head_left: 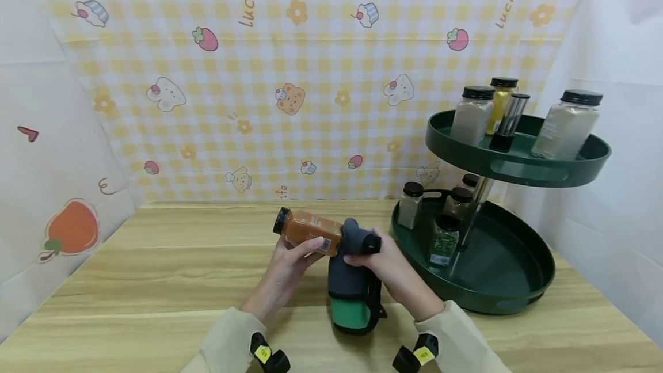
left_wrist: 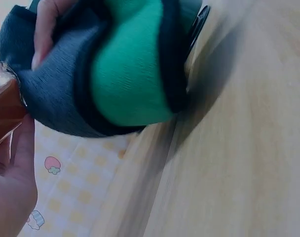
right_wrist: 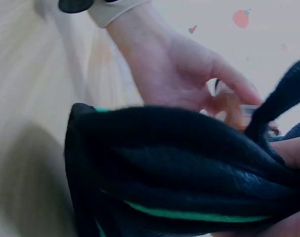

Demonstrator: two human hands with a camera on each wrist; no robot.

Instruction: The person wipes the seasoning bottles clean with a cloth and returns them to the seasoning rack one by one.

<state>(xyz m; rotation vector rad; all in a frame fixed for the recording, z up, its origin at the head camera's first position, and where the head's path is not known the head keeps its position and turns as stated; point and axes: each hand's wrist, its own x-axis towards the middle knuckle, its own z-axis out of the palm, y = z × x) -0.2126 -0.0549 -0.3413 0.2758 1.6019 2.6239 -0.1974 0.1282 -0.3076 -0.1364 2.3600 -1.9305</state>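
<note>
My left hand (head_left: 290,261) grips a clear spice jar (head_left: 313,230) of orange-brown powder. The jar lies nearly sideways, its black lid toward the left and its base against the upper part of a soft dark grey and green fabric pouch (head_left: 351,281). My right hand (head_left: 385,255) holds that pouch near its top, thumb across the grey cloth. In the left wrist view the pouch's green band (left_wrist: 132,64) faces the camera, close over the table. Black folds of the pouch (right_wrist: 174,163) fill the right wrist view and partly hide the jar.
A two-tier dark green round tray stand (head_left: 497,298) stands at the right. Several black-lidded jars stand on each tier, including a green herb jar (head_left: 444,240) below and a large white one (head_left: 567,125) above. A checked cloth (head_left: 321,148) hangs behind the wooden table (head_left: 129,304).
</note>
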